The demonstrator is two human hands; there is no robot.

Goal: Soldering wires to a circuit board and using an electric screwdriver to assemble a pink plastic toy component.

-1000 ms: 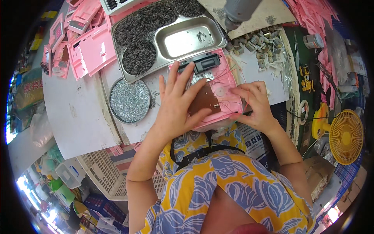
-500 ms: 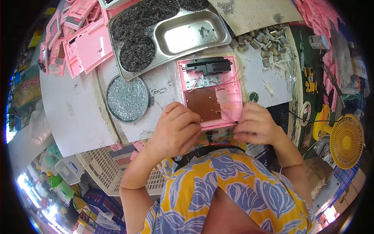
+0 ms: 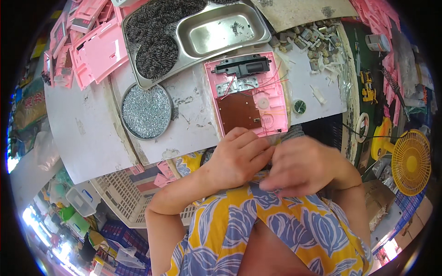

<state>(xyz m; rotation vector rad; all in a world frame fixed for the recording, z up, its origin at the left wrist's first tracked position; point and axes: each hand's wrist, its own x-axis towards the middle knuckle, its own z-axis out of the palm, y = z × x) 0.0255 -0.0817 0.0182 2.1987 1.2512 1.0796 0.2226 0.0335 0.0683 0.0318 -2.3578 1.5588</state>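
Note:
A pink plastic case point(image 3: 282, 108) lies at the table's near edge, its inside facing up. Fitted in it are a black part point(image 3: 244, 67), a silver metal plate point(image 3: 237, 85), a brown board point(image 3: 238, 112) and thin wires. My left hand point(image 3: 240, 156) is just in front of the case's near edge, fingers curled and pressed together; whatever they hold is hidden. Close beside it, my right hand point(image 3: 304, 165) is smeared by motion in front of my body, apart from the case, so its grip is unclear.
A metal tray point(image 3: 202, 34) of black springs stands behind, with a round dish point(image 3: 147, 112) of small silver pieces at left. Small motors point(image 3: 313, 43) lie at right, near a green disc point(image 3: 299, 107). Pink panels point(image 3: 99, 57) pile far left; a yellow fan point(image 3: 411, 156) stands right.
Both hands have come nearer each other and toward my body. My right hand has left the case's right corner. The whole view has shifted slightly.

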